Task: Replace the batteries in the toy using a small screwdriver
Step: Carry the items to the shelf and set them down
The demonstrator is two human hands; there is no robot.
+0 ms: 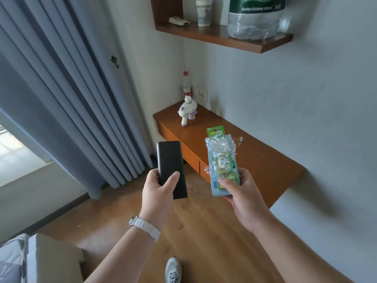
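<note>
While both my grips are full, the toy [187,111] stands well ahead

Left grip [160,190] wraps a black case [171,168], right grip [239,193] pinches the battery pack [223,160]; toy's upright at the far corner of the bench [265,160], roughly between them, slightly nearer the left I'd say.

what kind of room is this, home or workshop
Most likely a bedroom at home: long grey-blue curtains by a window, a bed corner at lower left, and a wall-mounted wooden desk with a toy on it.
</note>
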